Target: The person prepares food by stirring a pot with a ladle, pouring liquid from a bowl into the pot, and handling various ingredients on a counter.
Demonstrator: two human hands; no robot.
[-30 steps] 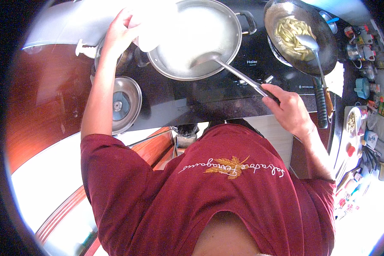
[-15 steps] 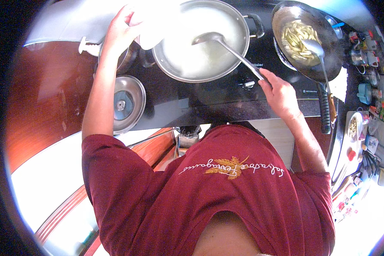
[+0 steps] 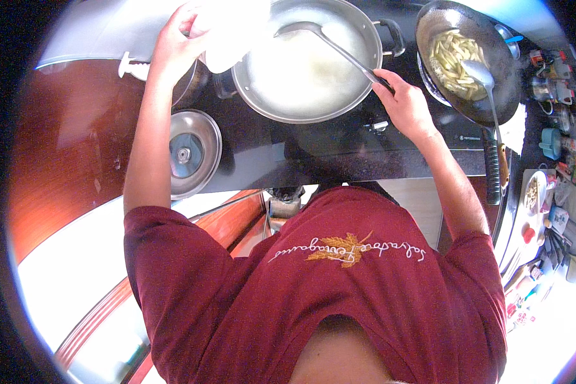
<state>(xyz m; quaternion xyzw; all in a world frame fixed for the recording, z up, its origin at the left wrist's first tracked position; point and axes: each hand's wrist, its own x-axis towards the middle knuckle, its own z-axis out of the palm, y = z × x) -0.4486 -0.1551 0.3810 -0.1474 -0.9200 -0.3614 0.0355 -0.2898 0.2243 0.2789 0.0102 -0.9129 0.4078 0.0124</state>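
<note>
My left hand (image 3: 178, 45) is closed on a white bowl (image 3: 224, 38), held over the left rim of a wide two-handled metal pot (image 3: 313, 118). Glare washes out the bowl and hides what is in it. Cloudy whitish liquid (image 3: 320, 70) fills the pot. My right hand (image 3: 404, 105) grips the long metal handle of a ladle (image 3: 342, 51) at the pot's right side. The ladle's head lies over the pot's far left part, close to the bowl; how deep it dips is unclear.
To the right, a dark wok (image 3: 502, 96) holds pale strips of food (image 3: 453, 57) and a metal spatula (image 3: 482, 72); its black handle (image 3: 492, 173) points toward me. A round metal lid (image 3: 198, 182) lies at left on the black stove (image 3: 288, 153). Jars and an oval plate (image 3: 534, 198) line the right.
My right hand has moved slightly up and left, taking the ladle's head farther back and left toward the bowl. My left hand still holds the bowl in nearly the same place.
</note>
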